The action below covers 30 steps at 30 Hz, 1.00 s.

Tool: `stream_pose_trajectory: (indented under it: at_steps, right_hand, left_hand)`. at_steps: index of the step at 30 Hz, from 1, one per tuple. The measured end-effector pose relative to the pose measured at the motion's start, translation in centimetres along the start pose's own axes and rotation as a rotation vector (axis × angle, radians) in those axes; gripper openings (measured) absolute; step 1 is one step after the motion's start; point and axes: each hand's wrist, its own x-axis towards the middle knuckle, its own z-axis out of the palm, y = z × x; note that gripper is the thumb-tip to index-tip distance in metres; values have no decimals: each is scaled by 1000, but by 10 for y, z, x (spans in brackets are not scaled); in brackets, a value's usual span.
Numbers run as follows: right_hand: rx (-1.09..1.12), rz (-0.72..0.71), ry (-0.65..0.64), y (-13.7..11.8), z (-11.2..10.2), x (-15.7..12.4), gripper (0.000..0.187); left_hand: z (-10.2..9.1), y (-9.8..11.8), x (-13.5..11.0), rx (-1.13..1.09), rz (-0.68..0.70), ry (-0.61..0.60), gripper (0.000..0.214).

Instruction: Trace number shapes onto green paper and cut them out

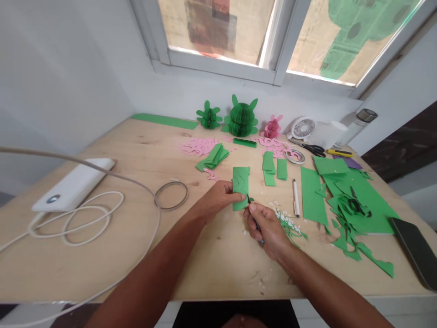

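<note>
My left hand [227,197] pinches a folded strip of green paper [241,180], which has curved lines drawn across it, with the thumb lying on top. My right hand [264,226] is closed round a slim dark cutting tool [257,225], its tip touching the strip's right edge near my left thumb. Fingers partly cover the tool, so I cannot tell whether it is a knife or scissors. A small green flap shows beside the tip. Right of my hands, white and green snippets [288,222] lie by a white pen [295,198].
Green folded strips [213,157], pink cuttings [200,146] and a tape roll [294,156] lie farther back. Paper figures [243,119] and a small fan [302,128] stand by the wall. Black scissors [357,206] rest on green scraps, near a phone [414,253]. A cable [155,237] loops at left.
</note>
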Motion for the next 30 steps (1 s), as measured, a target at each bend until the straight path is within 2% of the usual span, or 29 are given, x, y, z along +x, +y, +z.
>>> stream_pose_trajectory:
  at_steps: [5,15,30]
  right_hand:
    - [7,13,17,-1,0,0,47]
    - [20,26,10,-1,1,0,48]
    - [24,27,5,-3,2,-1,49]
  left_hand:
    - [0,0,1,-47,5,68,19]
    - [0,-2,2,-65,-4,98,20]
    - [0,-1,1,-7,-3,43,20]
